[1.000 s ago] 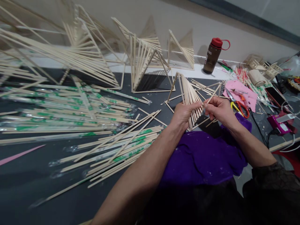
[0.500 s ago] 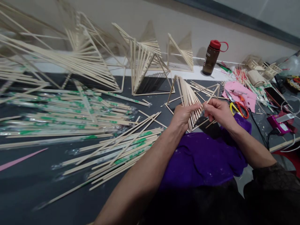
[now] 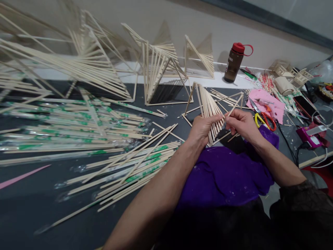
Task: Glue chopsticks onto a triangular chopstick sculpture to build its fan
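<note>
A small twisted model of wooden sticks (image 3: 208, 103) stands on the dark table in front of me, its sticks fanned side by side. My left hand (image 3: 204, 127) is closed on the near edge of that fan, thumb lying across the stick ends. Close beside it, my right hand (image 3: 240, 122) pinches at the model's right edge, thumb and forefinger together by a slanting stick. What sits between those fingertips is too small to make out. A purple cloth (image 3: 226, 177) lies over my lap below both hands.
Wrapped chopsticks (image 3: 78, 128) and loose ones (image 3: 140, 166) cover the left. Larger stick models (image 3: 163, 74) stand along the wall. A red-capped bottle (image 3: 232, 64) is behind; scissors (image 3: 262, 116), pink paper (image 3: 275, 100), a phone (image 3: 305, 106) and a purple device (image 3: 310, 137) lie right.
The view has shifted very slightly. Both hands keep their hold at the same spot on the stick model, with hardly any finger movement.
</note>
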